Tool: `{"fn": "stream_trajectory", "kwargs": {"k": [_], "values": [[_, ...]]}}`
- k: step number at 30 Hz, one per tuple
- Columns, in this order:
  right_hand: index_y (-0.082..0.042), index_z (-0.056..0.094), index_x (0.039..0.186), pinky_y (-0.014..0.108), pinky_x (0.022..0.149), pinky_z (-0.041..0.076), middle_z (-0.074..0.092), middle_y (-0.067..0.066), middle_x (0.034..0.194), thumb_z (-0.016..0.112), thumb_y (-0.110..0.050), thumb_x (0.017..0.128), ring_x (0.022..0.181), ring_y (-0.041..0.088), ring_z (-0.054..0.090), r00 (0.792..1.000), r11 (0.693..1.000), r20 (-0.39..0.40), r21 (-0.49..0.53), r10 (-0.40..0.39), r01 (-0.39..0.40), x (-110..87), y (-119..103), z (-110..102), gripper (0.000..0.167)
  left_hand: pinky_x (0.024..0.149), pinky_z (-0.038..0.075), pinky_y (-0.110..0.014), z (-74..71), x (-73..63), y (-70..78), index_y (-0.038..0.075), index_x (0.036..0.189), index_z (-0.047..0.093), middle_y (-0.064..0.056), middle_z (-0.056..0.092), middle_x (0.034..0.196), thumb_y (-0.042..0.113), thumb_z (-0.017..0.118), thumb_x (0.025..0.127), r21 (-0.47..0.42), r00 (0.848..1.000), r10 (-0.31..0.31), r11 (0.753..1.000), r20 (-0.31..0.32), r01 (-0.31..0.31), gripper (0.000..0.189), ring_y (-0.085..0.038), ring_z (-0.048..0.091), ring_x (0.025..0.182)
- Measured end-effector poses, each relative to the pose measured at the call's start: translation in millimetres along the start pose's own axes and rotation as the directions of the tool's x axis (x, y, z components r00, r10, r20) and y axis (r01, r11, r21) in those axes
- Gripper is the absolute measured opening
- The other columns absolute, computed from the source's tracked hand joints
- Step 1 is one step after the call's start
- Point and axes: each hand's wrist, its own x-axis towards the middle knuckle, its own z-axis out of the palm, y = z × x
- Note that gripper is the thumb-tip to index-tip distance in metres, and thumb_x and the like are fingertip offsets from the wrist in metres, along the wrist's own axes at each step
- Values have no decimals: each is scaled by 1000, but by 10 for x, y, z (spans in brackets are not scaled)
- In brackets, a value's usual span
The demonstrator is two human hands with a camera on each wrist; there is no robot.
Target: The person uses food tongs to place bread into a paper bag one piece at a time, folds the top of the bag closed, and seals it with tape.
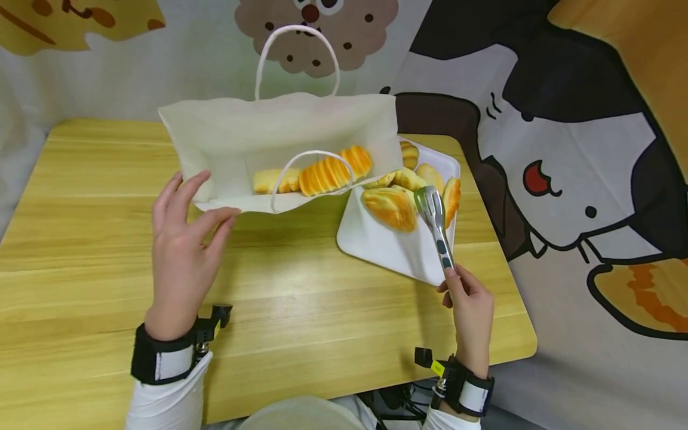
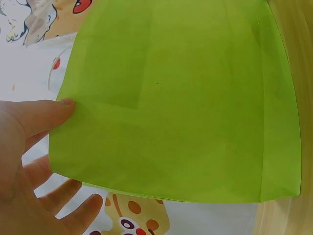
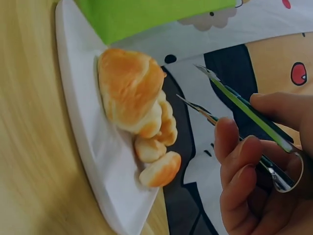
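Note:
My left hand [image 1: 185,257] holds the left side of a paper bag [image 1: 279,125], white inside. In the left wrist view its thumb lies on the bag's green outer face [image 2: 171,112]. Through the bag's mouth show a ridged golden bread [image 1: 325,176] and a paler bread piece [image 1: 269,181]. My right hand [image 1: 470,304] grips metal tongs [image 1: 439,233] over a white tray [image 1: 376,248]. The tongs' tips stand apart with nothing between them in the right wrist view. Several breads lie on the tray, among them a large golden-brown one [image 3: 129,88].
White loop handles [image 1: 301,27] rise from the bag, one arching across its mouth. The bag's right side overlaps the tray's far left part. Everything stands on a wooden table [image 1: 295,322], with a cartoon-printed cloth [image 1: 570,179] behind and to the right.

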Motion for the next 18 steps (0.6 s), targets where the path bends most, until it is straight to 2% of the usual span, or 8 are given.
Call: {"fn": "stream_trajectory", "kwargs": {"k": [7, 12, 18], "values": [[-17, 63, 110, 25, 48, 45, 60, 10, 73, 55, -47, 83, 55, 22, 50, 999, 994, 4, -100, 46, -46, 23, 120, -9, 41, 105, 19, -47, 1, 10, 2, -4, 80, 69, -12, 47, 128, -3, 72, 69, 4, 1000, -3, 1000, 1, 3, 11, -32, 27, 127], [-17, 63, 110, 27, 49, 46, 60, 10, 73, 57, -48, 82, 56, 22, 51, 995, 988, 34, -122, 95, -90, 26, 190, -30, 43, 105, 20, -47, 4, 7, 0, -4, 80, 69, -12, 47, 128, -4, 72, 70, 4, 1000, -6, 1000, 2, 6, 11, -32, 27, 127], [-18, 62, 112, 29, 52, 47, 60, 10, 74, 58, -50, 80, 57, 21, 52, 991, 982, 63, -156, 117, -106, 47, 223, -68, 45, 105, 20, -47, 13, 5, -7, -4, 79, 69, -13, 47, 128, -3, 72, 70, 4, 1000, -8, 1000, -7, 8, 10, -32, 27, 126]]}}
